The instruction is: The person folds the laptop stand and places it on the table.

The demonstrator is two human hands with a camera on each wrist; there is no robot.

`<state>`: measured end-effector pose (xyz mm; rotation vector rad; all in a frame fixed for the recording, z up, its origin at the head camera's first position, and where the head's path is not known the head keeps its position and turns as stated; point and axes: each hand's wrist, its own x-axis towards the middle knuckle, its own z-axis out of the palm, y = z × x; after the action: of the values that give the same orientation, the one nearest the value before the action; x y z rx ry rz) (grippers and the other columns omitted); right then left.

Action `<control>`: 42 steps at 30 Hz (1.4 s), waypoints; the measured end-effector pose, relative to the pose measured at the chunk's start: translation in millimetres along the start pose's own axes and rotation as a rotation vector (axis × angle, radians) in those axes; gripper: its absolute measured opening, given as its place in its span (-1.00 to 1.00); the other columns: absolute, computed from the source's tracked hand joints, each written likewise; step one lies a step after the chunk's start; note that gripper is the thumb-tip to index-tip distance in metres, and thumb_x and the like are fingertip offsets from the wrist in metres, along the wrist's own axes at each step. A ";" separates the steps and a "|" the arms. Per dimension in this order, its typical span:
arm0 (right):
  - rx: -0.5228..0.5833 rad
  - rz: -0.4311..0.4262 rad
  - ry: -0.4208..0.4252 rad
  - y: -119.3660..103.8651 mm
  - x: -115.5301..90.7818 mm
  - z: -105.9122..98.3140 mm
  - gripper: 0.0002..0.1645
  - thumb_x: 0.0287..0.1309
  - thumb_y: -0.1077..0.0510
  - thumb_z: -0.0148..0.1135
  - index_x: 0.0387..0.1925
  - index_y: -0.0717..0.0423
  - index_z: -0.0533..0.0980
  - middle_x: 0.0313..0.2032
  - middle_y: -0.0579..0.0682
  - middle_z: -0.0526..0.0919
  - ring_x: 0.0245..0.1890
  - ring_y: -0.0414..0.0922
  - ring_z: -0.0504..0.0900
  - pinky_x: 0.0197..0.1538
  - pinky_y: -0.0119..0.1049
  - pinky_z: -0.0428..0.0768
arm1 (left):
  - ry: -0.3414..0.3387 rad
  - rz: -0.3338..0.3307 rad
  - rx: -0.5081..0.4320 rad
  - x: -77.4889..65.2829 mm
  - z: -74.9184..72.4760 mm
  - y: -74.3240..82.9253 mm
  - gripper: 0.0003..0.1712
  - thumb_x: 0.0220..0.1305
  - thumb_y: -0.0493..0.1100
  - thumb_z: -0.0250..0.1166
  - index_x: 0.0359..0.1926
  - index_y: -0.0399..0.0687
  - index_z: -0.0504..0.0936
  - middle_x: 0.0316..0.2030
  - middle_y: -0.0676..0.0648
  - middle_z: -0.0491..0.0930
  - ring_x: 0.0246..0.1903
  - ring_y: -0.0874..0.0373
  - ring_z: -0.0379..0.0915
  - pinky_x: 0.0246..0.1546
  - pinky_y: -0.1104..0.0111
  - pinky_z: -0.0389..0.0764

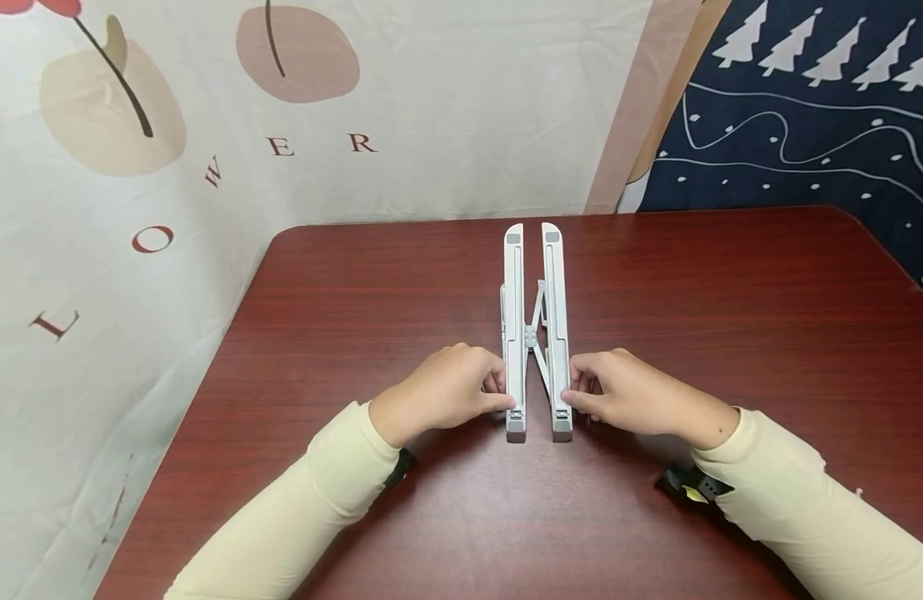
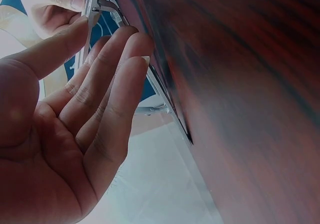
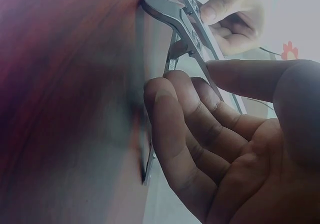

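A silver folding laptop stand (image 1: 514,333) lies on the table in the head view, its two long rails nearly parallel with a narrow gap between. Crossed struts and a central hinge (image 1: 531,336) join the rails. Near the front end of the left rail, my left hand (image 1: 450,387) pinches it, thumb on top and fingers along the outer side. My right hand (image 1: 630,392) grips the right rail the same way at about the same height. The right wrist view shows the stand's curved front lip (image 3: 167,12) beyond the fingers.
The stand sits on a dark red wooden table (image 1: 371,283) with rounded far corners. Behind and to the left hangs a pale printed cloth (image 1: 461,108) with letters. A navy cloth (image 1: 791,142) with white trees hangs at the back right.
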<state>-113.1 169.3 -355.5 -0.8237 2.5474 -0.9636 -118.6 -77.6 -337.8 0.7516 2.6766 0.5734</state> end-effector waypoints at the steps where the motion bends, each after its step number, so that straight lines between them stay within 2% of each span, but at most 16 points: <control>1: 0.001 0.001 0.001 0.0 0.3 0.3 -0.77 0.24 0.21 0.29 -0.49 0.06 0.44 -0.63 -0.10 0.62 -0.66 -0.29 0.59 -0.53 -0.40 0.54 | -0.001 -0.001 -0.001 -0.1 -0.2 0.1 -0.74 0.18 0.05 0.45 -0.56 0.17 0.61 -0.50 0.23 0.72 -0.46 0.41 0.57 -0.36 0.40 0.54; 9: -0.024 0.003 0.010 -2.2 1.7 2.2 -0.75 0.22 0.19 0.32 -0.52 0.03 0.45 -0.66 -0.14 0.60 -0.68 -0.38 0.51 -0.54 -0.42 0.51 | -0.004 0.007 -0.008 -0.8 0.3 0.9 -0.75 0.18 0.05 0.45 -0.55 0.18 0.62 -0.49 0.23 0.72 -0.44 0.40 0.59 -0.35 0.39 0.55; 42: 0.022 0.002 0.008 -8.0 3.1 13.5 -0.78 0.23 0.21 0.31 -0.51 0.04 0.48 -0.65 -0.10 0.60 -0.67 -0.37 0.50 -0.56 -0.40 0.54 | -0.004 0.037 -0.002 -0.4 4.2 4.2 -0.75 0.20 0.08 0.43 -0.53 0.18 0.63 -0.50 0.23 0.72 -0.47 0.39 0.56 -0.37 0.38 0.54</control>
<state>-106.2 155.6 -360.2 -0.8135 2.5391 -0.9937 -114.9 -73.2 -339.5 0.8023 2.6630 0.5828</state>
